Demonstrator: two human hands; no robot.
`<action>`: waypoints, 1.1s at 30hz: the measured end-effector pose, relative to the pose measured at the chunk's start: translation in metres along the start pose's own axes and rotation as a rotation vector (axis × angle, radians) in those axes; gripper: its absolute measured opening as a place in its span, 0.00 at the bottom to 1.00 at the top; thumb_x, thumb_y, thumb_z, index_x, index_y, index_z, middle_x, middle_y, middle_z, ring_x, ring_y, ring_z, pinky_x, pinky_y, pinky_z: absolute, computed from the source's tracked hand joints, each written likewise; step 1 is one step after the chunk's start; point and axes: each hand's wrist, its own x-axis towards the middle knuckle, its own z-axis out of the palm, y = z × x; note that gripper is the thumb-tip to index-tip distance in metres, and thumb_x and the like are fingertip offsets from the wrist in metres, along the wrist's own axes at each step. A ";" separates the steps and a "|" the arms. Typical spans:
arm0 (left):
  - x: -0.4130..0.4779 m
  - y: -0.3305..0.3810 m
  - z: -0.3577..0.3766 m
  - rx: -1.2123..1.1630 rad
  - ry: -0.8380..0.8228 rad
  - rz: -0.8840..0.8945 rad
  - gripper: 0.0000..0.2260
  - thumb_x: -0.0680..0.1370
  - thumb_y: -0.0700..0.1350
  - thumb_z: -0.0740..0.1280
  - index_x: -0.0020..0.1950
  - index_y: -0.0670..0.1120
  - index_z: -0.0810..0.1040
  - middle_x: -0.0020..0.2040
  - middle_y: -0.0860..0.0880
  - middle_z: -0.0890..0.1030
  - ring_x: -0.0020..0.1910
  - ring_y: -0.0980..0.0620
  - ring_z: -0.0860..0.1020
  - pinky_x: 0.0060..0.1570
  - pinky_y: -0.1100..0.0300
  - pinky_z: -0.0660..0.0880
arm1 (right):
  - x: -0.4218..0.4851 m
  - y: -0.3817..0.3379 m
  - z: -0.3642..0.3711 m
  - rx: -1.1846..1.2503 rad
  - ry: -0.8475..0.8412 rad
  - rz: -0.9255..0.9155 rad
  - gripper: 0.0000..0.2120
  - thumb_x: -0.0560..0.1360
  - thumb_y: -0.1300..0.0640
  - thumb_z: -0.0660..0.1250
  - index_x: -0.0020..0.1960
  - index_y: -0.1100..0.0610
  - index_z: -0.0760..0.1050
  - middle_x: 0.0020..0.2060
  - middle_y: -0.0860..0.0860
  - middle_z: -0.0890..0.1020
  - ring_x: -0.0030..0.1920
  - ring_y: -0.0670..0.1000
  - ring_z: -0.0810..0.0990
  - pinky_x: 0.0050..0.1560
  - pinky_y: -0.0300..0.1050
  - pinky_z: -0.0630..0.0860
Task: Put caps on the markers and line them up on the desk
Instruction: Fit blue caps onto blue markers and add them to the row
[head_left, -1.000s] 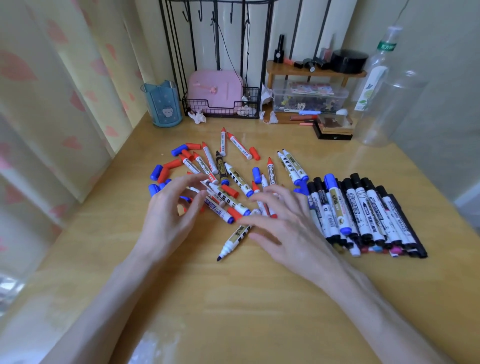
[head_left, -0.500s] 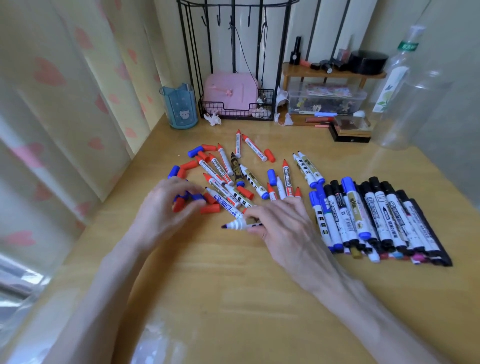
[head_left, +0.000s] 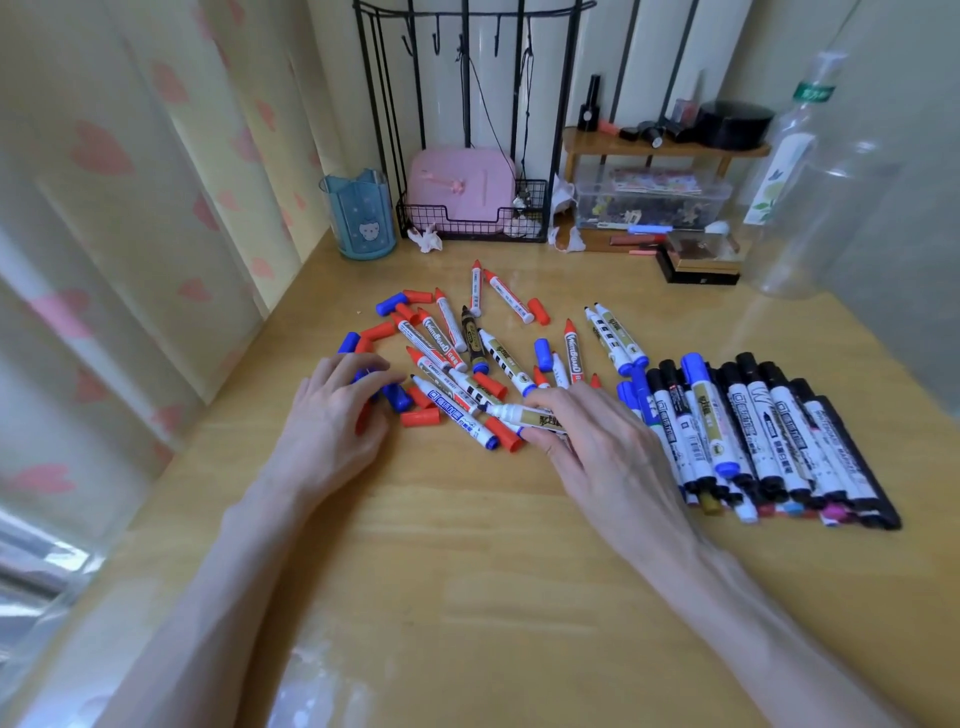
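Observation:
A jumble of uncapped red and blue markers (head_left: 498, 358) and loose caps lies mid-desk. My right hand (head_left: 587, 441) pinches an uncapped white marker with a gold label (head_left: 524, 414), its tip pointing left. My left hand (head_left: 337, 415) rests on the loose caps at the pile's left, fingers curled round a blue cap (head_left: 397, 397). A loose red cap (head_left: 421, 417) lies just right of it. A row of capped markers (head_left: 769, 436) lies side by side to the right of my right hand.
A blue cat pen cup (head_left: 358, 218), a black wire rack with a pink case (head_left: 467, 208), a small wooden shelf (head_left: 665, 150) over a clear box, and a clear plastic bottle (head_left: 810, 197) stand along the back. A curtain hangs at the left.
My right hand picked the gold-label marker up off the desk and turned its tip leftward. My left hand slid left onto the blue and red caps and curled over them.

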 end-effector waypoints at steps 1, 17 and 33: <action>0.002 0.001 0.000 -0.012 0.000 -0.001 0.15 0.79 0.41 0.70 0.65 0.50 0.83 0.64 0.49 0.80 0.63 0.39 0.74 0.51 0.44 0.74 | 0.000 0.001 0.002 -0.005 0.000 0.006 0.10 0.82 0.49 0.67 0.61 0.52 0.77 0.49 0.48 0.80 0.51 0.54 0.80 0.47 0.50 0.77; 0.008 0.052 -0.015 -0.748 0.029 -0.184 0.07 0.78 0.44 0.75 0.53 0.44 0.82 0.44 0.42 0.81 0.40 0.48 0.79 0.44 0.48 0.77 | -0.001 0.018 -0.003 0.045 0.049 0.107 0.11 0.82 0.53 0.68 0.63 0.52 0.78 0.51 0.45 0.78 0.46 0.49 0.75 0.49 0.50 0.76; 0.000 0.078 -0.008 -0.831 -0.133 -0.108 0.08 0.77 0.52 0.74 0.55 0.52 0.85 0.46 0.55 0.87 0.46 0.49 0.86 0.49 0.47 0.81 | -0.001 0.019 -0.005 0.094 0.104 -0.006 0.12 0.80 0.60 0.70 0.62 0.54 0.83 0.51 0.49 0.79 0.53 0.54 0.76 0.53 0.53 0.76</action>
